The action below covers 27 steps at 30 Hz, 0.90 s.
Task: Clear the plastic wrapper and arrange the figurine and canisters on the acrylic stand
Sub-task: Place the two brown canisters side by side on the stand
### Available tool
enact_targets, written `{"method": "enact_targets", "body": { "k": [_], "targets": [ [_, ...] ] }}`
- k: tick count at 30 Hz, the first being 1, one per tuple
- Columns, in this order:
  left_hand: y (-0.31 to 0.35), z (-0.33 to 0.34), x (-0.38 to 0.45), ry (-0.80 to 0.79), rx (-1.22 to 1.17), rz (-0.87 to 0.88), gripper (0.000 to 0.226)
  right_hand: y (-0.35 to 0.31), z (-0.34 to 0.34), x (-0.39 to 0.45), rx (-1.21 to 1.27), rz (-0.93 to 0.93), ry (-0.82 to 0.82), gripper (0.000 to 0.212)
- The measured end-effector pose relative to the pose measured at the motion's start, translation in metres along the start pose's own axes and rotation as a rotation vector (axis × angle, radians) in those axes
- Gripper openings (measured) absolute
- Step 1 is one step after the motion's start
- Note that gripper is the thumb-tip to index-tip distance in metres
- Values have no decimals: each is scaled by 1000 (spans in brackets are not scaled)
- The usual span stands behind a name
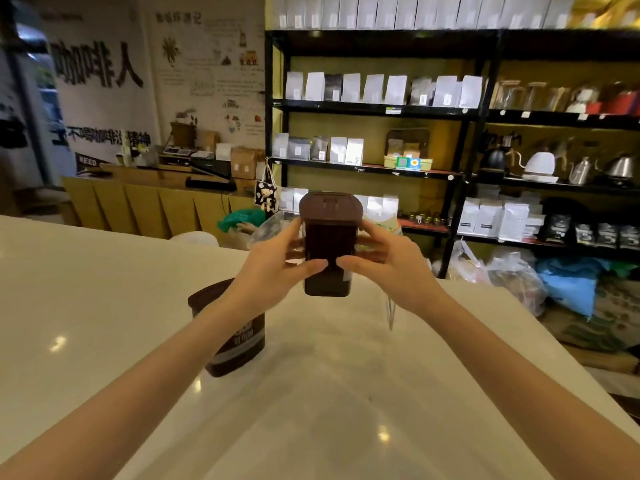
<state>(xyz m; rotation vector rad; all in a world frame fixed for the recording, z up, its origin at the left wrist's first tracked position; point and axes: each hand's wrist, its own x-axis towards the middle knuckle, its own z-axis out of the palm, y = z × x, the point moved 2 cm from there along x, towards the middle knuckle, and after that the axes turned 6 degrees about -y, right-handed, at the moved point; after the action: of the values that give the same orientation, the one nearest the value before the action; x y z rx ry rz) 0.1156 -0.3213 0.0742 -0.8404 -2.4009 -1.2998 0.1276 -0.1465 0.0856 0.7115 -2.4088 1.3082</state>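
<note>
Above the white counter (104, 306), both hands hold one brown canister (329, 251) upright, its long side standing tall. Left hand (273, 268) and right hand (384, 261) squeeze its sides, equally near. The clear acrylic stand (389, 306) sits just under it. A second canister (235, 344) waits by the left arm. Two canisters; no figurine or wrapper shows.

A glossy white counter (104, 306) carries one dark brown canister (235, 344), standing upright.

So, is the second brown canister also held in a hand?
No, the second canister stands on the white counter under the left forearm, while both the left hand and right hand grip the raised canister.
</note>
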Motion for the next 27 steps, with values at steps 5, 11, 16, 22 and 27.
{"method": "enact_targets", "body": {
  "k": [5,11,16,22,27],
  "targets": [
    [-9,-37,40,17,60,3,61,-10,-6,54,-65,-30,1,60],
    [-43,-63,101,-6,92,10,61,5,-1,124,-13,22,-20,60],
    [-84,-71,148,-60,100,3,60,44,17,174,35,101,58,58],
    [-137,-61,185,-92,-23,-69,68,90,36,212,49,168,102,50],
    [-159,-53,194,-130,-91,-96,67,111,41,223,-15,186,92,55]
  ]
}}
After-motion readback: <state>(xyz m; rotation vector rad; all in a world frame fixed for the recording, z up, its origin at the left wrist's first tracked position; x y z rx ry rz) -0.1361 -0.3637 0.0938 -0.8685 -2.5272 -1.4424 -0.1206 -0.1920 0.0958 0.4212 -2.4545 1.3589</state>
